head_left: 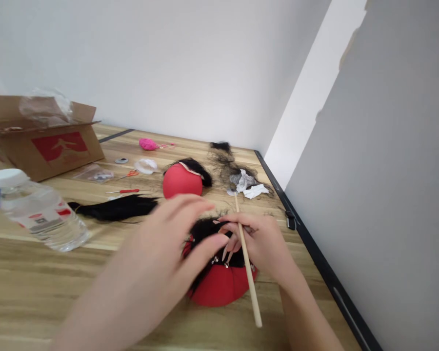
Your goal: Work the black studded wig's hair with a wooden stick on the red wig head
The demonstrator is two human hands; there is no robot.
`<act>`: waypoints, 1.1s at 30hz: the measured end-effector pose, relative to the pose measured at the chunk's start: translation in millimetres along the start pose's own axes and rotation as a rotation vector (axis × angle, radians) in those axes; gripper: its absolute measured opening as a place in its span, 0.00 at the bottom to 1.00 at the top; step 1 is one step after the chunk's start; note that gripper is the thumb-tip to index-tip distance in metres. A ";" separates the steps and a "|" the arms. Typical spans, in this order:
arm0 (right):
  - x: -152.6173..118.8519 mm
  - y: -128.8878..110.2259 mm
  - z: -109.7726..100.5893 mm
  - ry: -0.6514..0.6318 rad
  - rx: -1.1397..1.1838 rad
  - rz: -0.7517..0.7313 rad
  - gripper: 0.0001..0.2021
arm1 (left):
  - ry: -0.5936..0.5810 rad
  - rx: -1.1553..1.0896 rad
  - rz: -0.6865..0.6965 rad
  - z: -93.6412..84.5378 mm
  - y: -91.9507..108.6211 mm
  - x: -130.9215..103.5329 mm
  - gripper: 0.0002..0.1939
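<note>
A red rounded form sits on the table in front of me, with black hair and a dark band fixed on it by several small shiny pins. My right hand is over its right side, closed around a pale wooden stick that slants across the form, with fingertips at the hair. Slightly blurred, my left hand hovers at the form's left side. Its thumb and fingers are spread apart, and I see nothing between them. The hands cover part of the hair.
Behind stands a second red form with black hair. A hair bundle, a red-handled tool, orange scissors and a water bottle lie leftward, before a cardboard box. Loose hair and white tissue lie near the wall.
</note>
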State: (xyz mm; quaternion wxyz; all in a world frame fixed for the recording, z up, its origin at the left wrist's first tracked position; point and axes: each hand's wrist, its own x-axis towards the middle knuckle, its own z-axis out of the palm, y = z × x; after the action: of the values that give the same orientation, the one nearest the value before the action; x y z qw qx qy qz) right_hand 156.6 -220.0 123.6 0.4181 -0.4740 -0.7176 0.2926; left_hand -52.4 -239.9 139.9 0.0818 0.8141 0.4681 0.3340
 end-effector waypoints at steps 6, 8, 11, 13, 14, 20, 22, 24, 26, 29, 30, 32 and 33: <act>-4.3 -5.1 1.2 0.125 -0.336 -0.209 0.15 | -0.150 -0.136 -0.148 29.1 4.0 42.2 0.15; -6.2 -6.4 2.7 0.157 -0.415 -0.230 0.16 | -0.170 -0.213 -0.168 30.6 0.4 43.7 0.12; -9.3 -9.0 5.5 0.182 -0.476 -0.247 0.17 | -0.214 -0.278 -0.125 24.7 -2.3 44.3 0.08; -11.3 -10.7 7.2 0.183 -0.470 -0.243 0.17 | -0.211 -0.262 -0.099 20.1 -3.6 43.7 0.08; -12.2 -11.3 7.8 0.179 -0.464 -0.237 0.17 | -0.204 -0.246 -0.086 18.3 -4.2 42.9 0.08; -14.7 -12.5 9.1 0.159 -0.343 -0.177 0.17 | -0.098 -0.215 -0.007 12.6 -4.8 38.6 0.10; -14.5 -13.4 8.2 0.128 -0.199 -0.121 0.16 | -0.092 -0.301 -0.025 11.4 -3.7 41.4 0.11; -14.0 -15.0 6.2 0.104 -0.028 -0.050 0.15 | -0.145 -0.466 -0.093 11.0 -3.7 46.4 0.12; -13.8 -17.1 3.3 0.107 0.130 0.018 0.15 | -0.228 -0.653 -0.171 11.7 -5.6 51.7 0.14; -14.3 -20.7 -2.1 0.106 0.302 0.083 0.14 | -0.287 -0.834 -0.226 14.3 -10.6 56.9 0.16; -14.6 -21.7 -3.6 0.098 0.341 0.098 0.13 | -0.287 -0.872 -0.232 15.4 -12.3 57.4 0.16; -15.1 -23.1 -6.0 0.080 0.399 0.117 0.12 | -0.280 -0.933 -0.235 17.5 -14.9 57.0 0.17; -15.3 -23.5 -6.7 0.075 0.421 0.121 0.12 | -0.280 -0.951 -0.235 18.3 -15.8 56.4 0.17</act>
State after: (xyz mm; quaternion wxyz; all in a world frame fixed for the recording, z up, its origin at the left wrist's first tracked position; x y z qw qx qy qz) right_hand 155.3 -242.9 141.0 0.5162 -0.4289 -0.5948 0.4426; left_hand -33.2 -181.9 145.2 0.5421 0.6657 0.3373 0.3862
